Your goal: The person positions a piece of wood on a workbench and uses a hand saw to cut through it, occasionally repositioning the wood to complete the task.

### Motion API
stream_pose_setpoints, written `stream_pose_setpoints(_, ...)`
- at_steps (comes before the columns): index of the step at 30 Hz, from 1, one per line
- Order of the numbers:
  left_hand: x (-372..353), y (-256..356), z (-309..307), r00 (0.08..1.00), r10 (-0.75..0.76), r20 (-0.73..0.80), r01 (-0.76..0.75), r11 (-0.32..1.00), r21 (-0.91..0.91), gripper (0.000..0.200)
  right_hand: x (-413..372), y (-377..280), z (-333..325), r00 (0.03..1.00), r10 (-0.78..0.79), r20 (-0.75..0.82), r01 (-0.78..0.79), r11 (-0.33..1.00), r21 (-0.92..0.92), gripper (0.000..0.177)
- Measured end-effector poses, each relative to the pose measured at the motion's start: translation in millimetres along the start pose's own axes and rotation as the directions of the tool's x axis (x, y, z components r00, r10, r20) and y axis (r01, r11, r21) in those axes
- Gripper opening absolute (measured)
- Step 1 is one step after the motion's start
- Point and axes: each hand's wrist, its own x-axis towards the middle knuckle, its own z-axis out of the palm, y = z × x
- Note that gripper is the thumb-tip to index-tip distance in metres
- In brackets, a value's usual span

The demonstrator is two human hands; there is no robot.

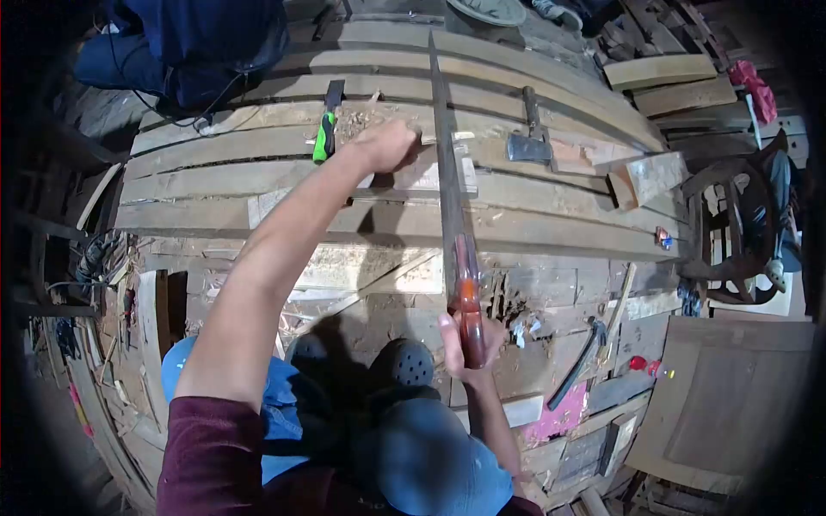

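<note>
My right hand (483, 342) is wrapped round the reddish-brown handle of a handsaw (447, 163). Its long blade points away from me across the slatted wooden bench (215, 179). To the left of the blade, my left hand (389, 144) is closed, pressed down at a short piece of wood (423, 175); its fingertips are hidden. The saw blade overlaps this piece near its right end. A green-handled chisel (326, 136) lies left of my left hand, beside wood shavings (354, 122). Right of the blade rests a hatchet (528, 148).
A wood block (647, 179) sits at the bench's right. On the plank floor lie a dark curved tool (578, 365) and a wooden panel (723, 400). Boards (671, 86) are stacked at upper right. Someone in dark clothing (202, 47) sits at upper left, near a basin (487, 12).
</note>
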Motion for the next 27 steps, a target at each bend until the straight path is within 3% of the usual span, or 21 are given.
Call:
stream_pose_setpoints(1, -1, 1, 4, 0.999, -0.004, 0.036, 0.004, 1.0, -0.004, 0.023, -8, -4, -4, 0.999, -0.015, 0.035, 0.017, 0.997, -0.074, 0.03)
stream_pose_setpoints(5, 0, 3, 1, 0.997, -0.062, 0.038, 0.062, 0.998, -0.011, 0.023, -8, 4, -1, 0.994, -0.089, -0.058, 0.089, 0.996, -0.006, 0.03)
stream_pose_setpoints(7, 2, 0, 13, 0.999, -0.021, 0.031, 0.022, 1.0, -0.021, 0.024, 19, 4, 5, 1.0, 0.025, 0.004, -0.025, 0.999, -0.022, 0.033)
stream_pose_setpoints(8, 3, -4, 11, 0.999, -0.026, 0.032, 0.027, 0.999, -0.029, 0.024, 25, 5, 17, 0.994, 0.105, -0.024, -0.101, 0.989, 0.11, 0.036)
stream_pose_setpoints(11, 4, -6, 13, 0.999, -0.014, 0.043, 0.016, 0.999, -0.051, 0.024, 9, 0, 7, 1.0, -0.01, 0.002, 0.009, 0.998, 0.059, 0.032)
stream_pose_setpoints(12, 4, -6, 8, 0.999, -0.005, 0.031, 0.007, 0.999, -0.043, 0.023, -2, -9, -1, 0.997, -0.068, 0.021, 0.069, 0.996, -0.064, 0.03)
stream_pose_setpoints(13, 5, -5, 4, 1.0, 0.0, 0.016, 0.001, 0.999, -0.04, 0.023, -5, -15, -1, 0.997, -0.075, -0.019, 0.075, 0.996, -0.041, 0.03)
stream_pose_setpoints(14, 3, 1, 0, 0.993, -0.051, 0.11, 0.053, 0.999, -0.009, 0.022, -10, -17, -2, 0.995, -0.083, -0.06, 0.082, 0.997, -0.018, 0.03)
stream_pose_setpoints(16, 1, 4, 3, 0.999, -0.01, 0.051, 0.01, 1.0, -0.001, 0.021, 8, -13, -3, 0.998, -0.052, -0.021, 0.051, 0.997, -0.054, 0.031)
stream_pose_setpoints(20, 4, -6, 6, 0.999, -0.03, 0.029, 0.031, 0.999, -0.013, 0.021, 27, 3, 18, 1.0, 0.014, -0.02, -0.012, 0.997, 0.08, 0.032)
stream_pose_setpoints(21, 3, -4, 10, 0.999, -0.026, 0.046, 0.026, 1.0, -0.004, 0.021, 18, -5, 12, 0.997, -0.063, 0.034, 0.063, 0.998, -0.007, 0.033)
stream_pose_setpoints(22, 2, 0, 6, 0.999, -0.053, 0.006, 0.054, 0.997, -0.055, 0.021, 3, -2, 14, 0.99, -0.132, -0.049, 0.131, 0.991, -0.026, 0.034)
stream_pose_setpoints(24, 0, 1, 10, 0.999, 0.006, 0.046, -0.006, 1.0, 0.014, 0.021, -9, 5, 12, 0.967, -0.204, -0.15, 0.205, 0.979, -0.008, 0.038)
stream_pose_setpoints(27, -1, 2, -2, 0.998, -0.034, 0.06, 0.035, 0.999, -0.023, 0.019, 20, 7, 5, 0.997, -0.076, -0.023, 0.076, 0.997, 0.005, 0.025)
